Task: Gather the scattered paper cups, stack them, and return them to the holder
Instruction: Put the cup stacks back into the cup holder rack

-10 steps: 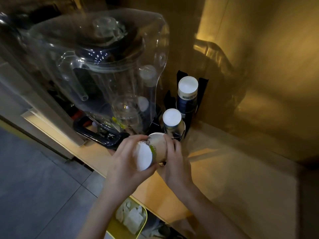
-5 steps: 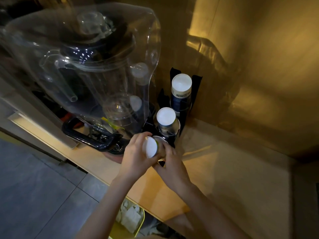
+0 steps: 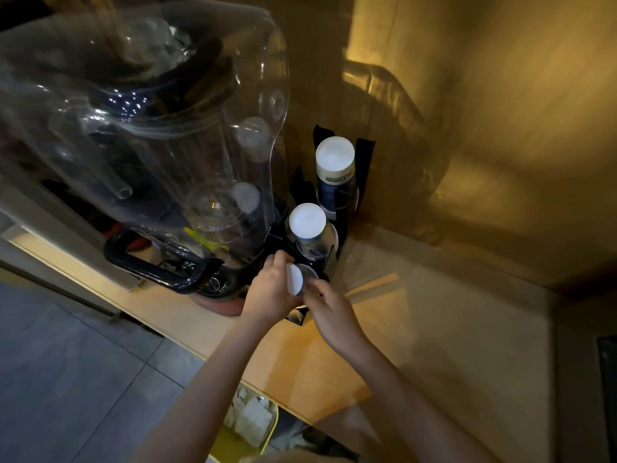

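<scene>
At the centre of the frame, the left hand (image 3: 272, 292) has its fingers wrapped around a stack of white paper cups (image 3: 294, 279), bases up, at the front slot of the black cup holder (image 3: 362, 168). The right hand (image 3: 330, 312) touches the stack's lower right side with curled fingers; whether it grips I cannot tell. Two more upturned cup stacks stand in the holder above, on the yellow wooden desk (image 3: 384, 345). A large clear plastic blender jug (image 3: 150, 128) fills the upper left.
</scene>
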A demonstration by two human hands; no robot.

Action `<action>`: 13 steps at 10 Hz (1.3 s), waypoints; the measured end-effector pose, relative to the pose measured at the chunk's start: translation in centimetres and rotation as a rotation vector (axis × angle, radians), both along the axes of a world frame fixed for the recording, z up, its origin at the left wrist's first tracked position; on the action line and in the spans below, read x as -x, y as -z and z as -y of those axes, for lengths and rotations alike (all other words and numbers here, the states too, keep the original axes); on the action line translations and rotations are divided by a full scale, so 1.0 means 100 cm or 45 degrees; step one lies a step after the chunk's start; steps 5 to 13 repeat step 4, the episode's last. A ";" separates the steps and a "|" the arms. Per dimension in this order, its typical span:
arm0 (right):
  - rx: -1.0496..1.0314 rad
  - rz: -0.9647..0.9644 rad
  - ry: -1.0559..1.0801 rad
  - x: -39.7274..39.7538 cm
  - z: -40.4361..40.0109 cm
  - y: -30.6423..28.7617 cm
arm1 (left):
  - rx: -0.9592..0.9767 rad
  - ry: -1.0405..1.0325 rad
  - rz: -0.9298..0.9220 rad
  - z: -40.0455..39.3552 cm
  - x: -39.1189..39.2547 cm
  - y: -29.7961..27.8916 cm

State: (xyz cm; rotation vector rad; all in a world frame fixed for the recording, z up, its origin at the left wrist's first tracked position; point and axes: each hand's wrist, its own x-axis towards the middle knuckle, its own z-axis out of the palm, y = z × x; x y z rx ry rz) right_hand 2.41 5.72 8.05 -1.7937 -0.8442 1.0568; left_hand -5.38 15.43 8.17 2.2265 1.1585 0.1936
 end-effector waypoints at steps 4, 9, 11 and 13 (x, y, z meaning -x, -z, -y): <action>0.148 0.608 -0.323 -0.024 -0.005 -0.010 | -0.028 0.072 -0.129 -0.002 -0.002 -0.007; 0.148 0.608 -0.323 -0.024 -0.005 -0.010 | -0.028 0.072 -0.129 -0.002 -0.002 -0.007; 0.148 0.608 -0.323 -0.024 -0.005 -0.010 | -0.028 0.072 -0.129 -0.002 -0.002 -0.007; 0.148 0.608 -0.323 -0.024 -0.005 -0.010 | -0.028 0.072 -0.129 -0.002 -0.002 -0.007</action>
